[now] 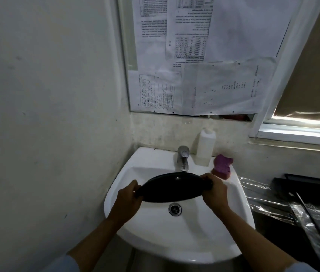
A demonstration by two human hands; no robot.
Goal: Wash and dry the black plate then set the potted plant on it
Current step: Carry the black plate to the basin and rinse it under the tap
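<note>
A round black plate hangs over the white sink, just below the chrome tap. It is tilted, its far rim raised toward the spout. My left hand grips its left edge and my right hand grips its right edge. No water stream is visible from the tap. The sink drain shows below the plate. No potted plant is in view.
A purple sponge lies on the sink's back right rim beside a white plastic bottle. A dark counter with clear plastic wrap adjoins the sink on the right. A wall stands close on the left; a paper-covered mirror is above.
</note>
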